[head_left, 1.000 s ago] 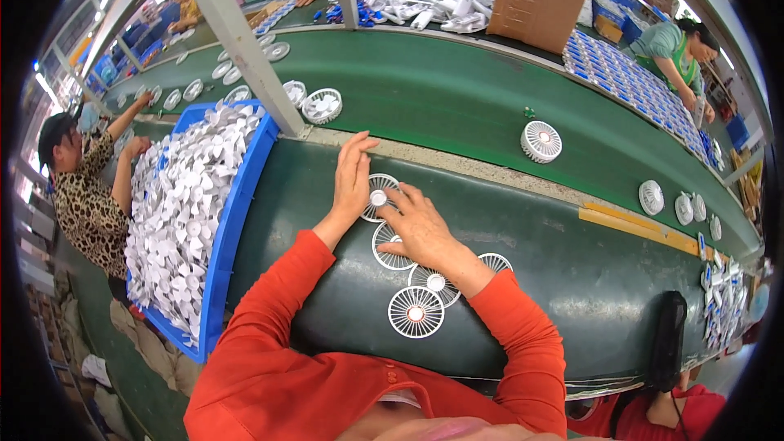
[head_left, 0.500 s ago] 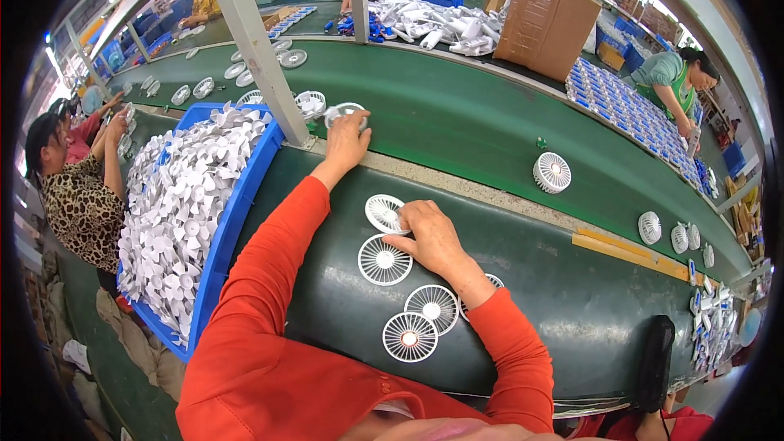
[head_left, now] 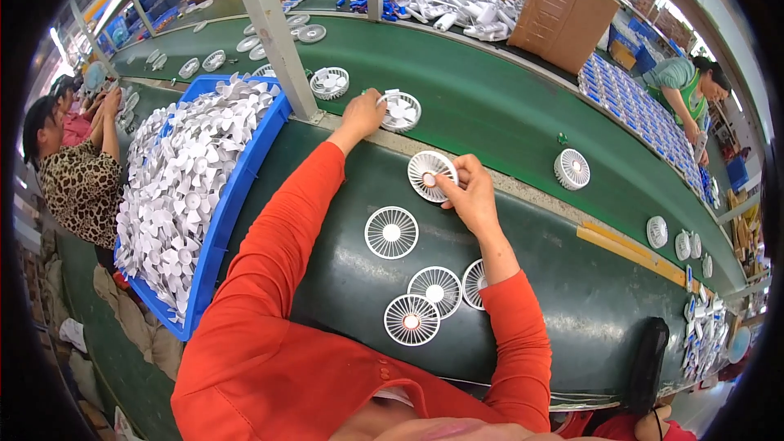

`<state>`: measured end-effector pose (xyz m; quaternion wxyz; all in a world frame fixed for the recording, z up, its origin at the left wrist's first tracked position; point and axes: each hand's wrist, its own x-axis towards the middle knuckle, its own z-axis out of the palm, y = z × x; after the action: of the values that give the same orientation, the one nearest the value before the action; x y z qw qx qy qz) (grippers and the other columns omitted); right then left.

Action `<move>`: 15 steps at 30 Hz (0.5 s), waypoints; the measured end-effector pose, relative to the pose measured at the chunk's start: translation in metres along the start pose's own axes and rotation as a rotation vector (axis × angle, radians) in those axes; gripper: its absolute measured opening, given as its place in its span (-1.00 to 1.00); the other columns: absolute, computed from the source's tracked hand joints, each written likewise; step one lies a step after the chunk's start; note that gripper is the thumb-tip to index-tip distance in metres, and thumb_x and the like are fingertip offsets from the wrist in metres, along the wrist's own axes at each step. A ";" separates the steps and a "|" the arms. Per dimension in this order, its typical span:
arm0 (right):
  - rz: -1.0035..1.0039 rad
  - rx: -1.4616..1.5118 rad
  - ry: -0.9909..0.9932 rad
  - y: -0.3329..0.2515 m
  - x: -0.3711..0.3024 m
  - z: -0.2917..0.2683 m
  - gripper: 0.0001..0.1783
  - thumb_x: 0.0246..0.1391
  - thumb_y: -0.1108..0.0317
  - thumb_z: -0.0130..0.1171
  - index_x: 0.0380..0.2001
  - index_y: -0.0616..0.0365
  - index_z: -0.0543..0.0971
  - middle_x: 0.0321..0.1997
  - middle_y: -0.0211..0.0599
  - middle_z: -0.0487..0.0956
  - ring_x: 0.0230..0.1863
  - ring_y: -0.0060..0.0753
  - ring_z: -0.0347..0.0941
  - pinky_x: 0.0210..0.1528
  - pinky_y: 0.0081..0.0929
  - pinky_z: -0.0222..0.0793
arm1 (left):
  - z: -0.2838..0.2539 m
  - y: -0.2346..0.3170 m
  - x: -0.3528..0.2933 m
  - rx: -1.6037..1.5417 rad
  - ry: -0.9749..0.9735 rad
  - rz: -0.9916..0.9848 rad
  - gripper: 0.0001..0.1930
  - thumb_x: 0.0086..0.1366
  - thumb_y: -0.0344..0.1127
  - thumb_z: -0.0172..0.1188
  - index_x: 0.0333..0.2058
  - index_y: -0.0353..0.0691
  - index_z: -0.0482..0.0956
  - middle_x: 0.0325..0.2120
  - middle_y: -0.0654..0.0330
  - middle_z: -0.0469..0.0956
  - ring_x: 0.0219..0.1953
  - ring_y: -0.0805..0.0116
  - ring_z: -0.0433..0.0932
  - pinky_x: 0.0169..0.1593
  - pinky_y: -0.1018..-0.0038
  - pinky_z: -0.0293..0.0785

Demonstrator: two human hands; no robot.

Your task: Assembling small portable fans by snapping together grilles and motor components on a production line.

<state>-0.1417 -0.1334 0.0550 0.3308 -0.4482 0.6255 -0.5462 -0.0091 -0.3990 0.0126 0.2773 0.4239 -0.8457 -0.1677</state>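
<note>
At the near edge of the green belt, my left hand (head_left: 362, 117) is closed on the rim of a round white fan housing (head_left: 400, 111) with white blades inside. Tilted up off the work surface, a white fan grille (head_left: 429, 173) is pinched at its right side by my right hand (head_left: 472, 192). Below it, a flat spoked grille (head_left: 391, 233) lies alone. Nearer to me are several more: a grille (head_left: 411, 320) with an orange-ringed centre overlaps another grille (head_left: 434, 291), and a third grille (head_left: 474, 284) is partly covered by my right forearm.
A blue crate (head_left: 233, 200) heaped with white fan blades (head_left: 184, 196) stands left, beside a metal post (head_left: 273, 33). Another blade-filled housing (head_left: 329, 83) and an assembled fan head (head_left: 572, 170) sit on the green belt (head_left: 490, 106). A black pouch (head_left: 648, 363) lies right. Co-workers sit around.
My right hand has lifted the grille and carried it up and right toward the fan housing. My left hand has drawn its housing right, to the belt's near edge. The view has shifted slightly.
</note>
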 end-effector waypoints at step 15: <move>-0.457 -0.302 0.385 -0.007 0.001 -0.015 -0.50 0.06 0.44 0.15 0.10 0.25 0.36 -0.08 -0.17 0.50 -0.10 -0.37 0.49 -0.14 -0.46 0.45 | -0.009 0.136 -0.109 -1.743 -0.455 -0.350 -0.65 0.34 -0.09 0.08 -0.07 -0.23 0.47 -0.27 0.24 0.58 -0.22 0.50 0.58 -0.16 0.50 0.55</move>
<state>-0.1542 -0.1288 0.0648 0.0052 -0.5095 0.6337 -0.5820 -0.0351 -0.2315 0.0546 0.2965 0.1437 -0.3779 -0.8652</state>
